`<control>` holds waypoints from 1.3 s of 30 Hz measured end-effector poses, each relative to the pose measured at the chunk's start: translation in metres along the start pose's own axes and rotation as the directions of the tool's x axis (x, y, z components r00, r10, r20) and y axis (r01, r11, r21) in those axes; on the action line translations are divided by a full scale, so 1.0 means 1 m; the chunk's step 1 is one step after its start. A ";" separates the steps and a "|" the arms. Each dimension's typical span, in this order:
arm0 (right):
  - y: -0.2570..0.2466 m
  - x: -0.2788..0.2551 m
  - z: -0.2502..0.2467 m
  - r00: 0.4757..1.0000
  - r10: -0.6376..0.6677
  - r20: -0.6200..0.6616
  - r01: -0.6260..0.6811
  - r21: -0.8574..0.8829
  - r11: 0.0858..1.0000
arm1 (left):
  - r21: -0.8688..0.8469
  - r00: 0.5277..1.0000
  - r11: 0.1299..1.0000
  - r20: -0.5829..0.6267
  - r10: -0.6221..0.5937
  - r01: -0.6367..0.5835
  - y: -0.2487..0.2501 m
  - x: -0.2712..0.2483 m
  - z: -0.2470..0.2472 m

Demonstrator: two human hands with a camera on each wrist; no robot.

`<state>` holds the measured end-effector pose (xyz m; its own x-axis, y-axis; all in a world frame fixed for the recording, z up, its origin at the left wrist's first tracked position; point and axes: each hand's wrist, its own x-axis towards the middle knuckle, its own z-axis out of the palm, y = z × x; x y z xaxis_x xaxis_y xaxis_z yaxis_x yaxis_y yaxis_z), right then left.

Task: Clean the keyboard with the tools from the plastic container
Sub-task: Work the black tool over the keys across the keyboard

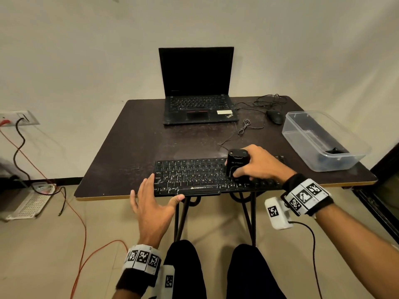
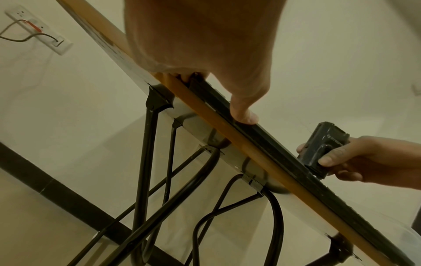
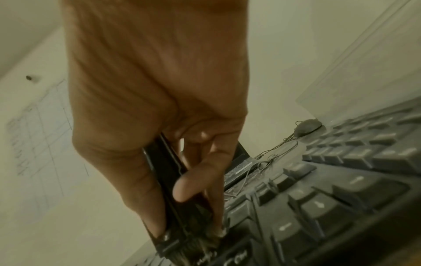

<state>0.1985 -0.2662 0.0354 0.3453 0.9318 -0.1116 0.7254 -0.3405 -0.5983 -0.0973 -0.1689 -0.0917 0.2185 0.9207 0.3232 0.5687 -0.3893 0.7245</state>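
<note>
1. One tool is already out of the plastic container (image 1: 354,162) and at work: the right hand (image 1: 259,164) grips a small black brush tool (image 1: 236,164) upright, its thumb across the front and fingers curled round the far side.
2. Seen from the right wrist, the tool's bristle end sits down among the keys, close to the arrow-key block.
3. The keyboard (image 1: 194,178) lies along the near edge of the table (image 1: 129,147), directly in front of the person, with the container well off to the right.
4. The left hand (image 1: 151,201) is spread flat, fingers straight, resting on the keyboard's near left corner and front edge, holding nothing; I judge it is steadying the board.
5. My reading is that brushing is under way. How much of the board is already clean cannot be told.
6. A dark item (image 1: 333,151) remains in the container, so probably another tool is yet to be used.
</note>
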 end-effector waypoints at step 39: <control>-0.021 0.004 0.010 0.997 -0.057 -0.056 0.048 -0.156 0.987 | -0.002 1.000 1.000 0.007 0.013 -0.013 0.000 0.000 -0.001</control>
<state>0.1783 -0.2544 0.0395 0.3359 0.9413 -0.0330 0.8249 -0.3109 -0.4722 -0.0982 -0.1688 -0.0903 0.2312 0.9158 0.3285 0.5645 -0.4012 0.7213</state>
